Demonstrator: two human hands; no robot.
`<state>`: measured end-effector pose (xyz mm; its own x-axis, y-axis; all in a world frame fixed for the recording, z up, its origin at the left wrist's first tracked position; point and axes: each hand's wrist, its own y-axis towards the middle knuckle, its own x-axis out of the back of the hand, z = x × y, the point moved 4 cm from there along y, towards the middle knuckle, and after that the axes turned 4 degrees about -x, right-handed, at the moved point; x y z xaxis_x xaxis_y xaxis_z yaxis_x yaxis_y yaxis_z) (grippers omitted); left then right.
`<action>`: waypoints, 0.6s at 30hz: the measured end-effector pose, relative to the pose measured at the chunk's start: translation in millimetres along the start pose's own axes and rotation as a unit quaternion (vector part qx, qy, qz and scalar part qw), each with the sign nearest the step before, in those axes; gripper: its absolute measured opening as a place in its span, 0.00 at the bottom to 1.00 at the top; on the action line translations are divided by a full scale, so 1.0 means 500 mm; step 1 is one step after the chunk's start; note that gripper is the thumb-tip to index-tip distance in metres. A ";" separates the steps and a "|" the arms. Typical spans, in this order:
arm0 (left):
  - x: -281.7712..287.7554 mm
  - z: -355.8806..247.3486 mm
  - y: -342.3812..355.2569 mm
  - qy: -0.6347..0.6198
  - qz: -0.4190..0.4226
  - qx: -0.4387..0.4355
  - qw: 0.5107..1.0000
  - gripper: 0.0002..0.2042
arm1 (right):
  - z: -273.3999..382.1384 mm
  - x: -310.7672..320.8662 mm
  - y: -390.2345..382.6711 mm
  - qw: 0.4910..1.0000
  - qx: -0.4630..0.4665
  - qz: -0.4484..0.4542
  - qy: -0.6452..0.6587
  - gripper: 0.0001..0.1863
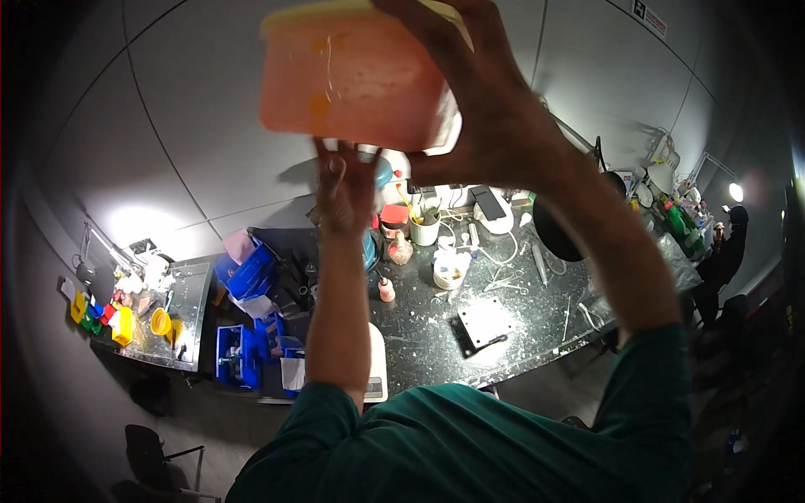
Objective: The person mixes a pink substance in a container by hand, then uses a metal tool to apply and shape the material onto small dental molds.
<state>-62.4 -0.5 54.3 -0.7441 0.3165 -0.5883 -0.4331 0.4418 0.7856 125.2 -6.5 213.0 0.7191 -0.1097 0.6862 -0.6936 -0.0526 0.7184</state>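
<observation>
High at the top of the head view, above the bench, a translucent pink-orange plastic container [348,80] with a pale yellow rim is lifted. My right hand [490,126] grips its right side, fingers over the top edge and thumb low near the bottom corner. My left hand [344,180] is beneath it, fingers raised to its underside and holding it from below; part of those fingers is hidden behind the container. My forearms rise from green sleeves at the lower edge.
The speckled dark bench [537,310] holds a square metal block [485,323], jars with tools [449,268], a small pink bottle [386,289] and cables. Blue bins [239,356] stand left, beside another cluttered table [189,293]. A person in dark clothing [725,260] is at the far right.
</observation>
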 end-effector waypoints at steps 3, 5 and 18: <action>-0.086 -0.090 0.057 0.399 0.118 -0.145 0.898 0.61 | -0.023 0.067 0.022 0.981 0.096 0.149 -0.077 0.71; -0.106 -0.144 0.090 0.547 0.151 -0.210 0.796 0.64 | -0.014 0.081 0.045 0.971 0.101 0.204 -0.077 0.72; -0.076 0.006 0.063 0.582 -0.088 -0.340 0.734 0.67 | 0.093 0.181 0.150 0.894 0.338 0.140 -0.260 0.76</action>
<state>-46.3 3.8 100.8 -0.4061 -0.8006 -0.4406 -0.4332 -0.2559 0.8642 136.4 -66.6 324.0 0.5175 -0.6499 0.5566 -0.8373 -0.5188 0.1728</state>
